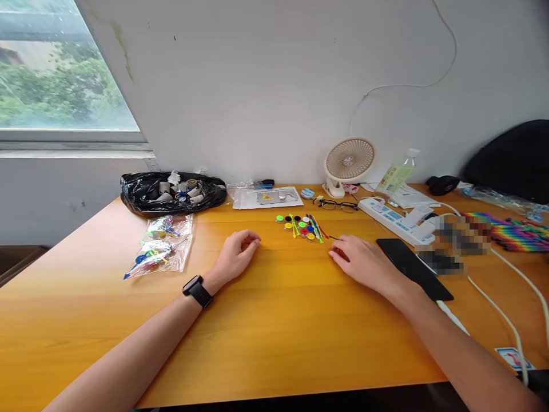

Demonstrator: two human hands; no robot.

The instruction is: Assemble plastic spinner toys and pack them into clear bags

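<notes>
My left hand rests on the wooden table, loosely curled, with a hollow between thumb and forefinger and nothing visible in it. A black watch is on that wrist. Across from it, my right hand lies with bent fingers and thumb apart. A thin dark stick shows at its fingertips; whether they touch cannot be told. Between and beyond the hands sits a small group of coloured round pieces and thin plastic arrow-like sticks. A clear plastic bag with similar pieces lies left of my left hand.
Along the wall stand a black bag of grey tube-like pieces, a flat packet, a fan and a bottle. Glasses, a power strip, a black phone and cables lie to the right.
</notes>
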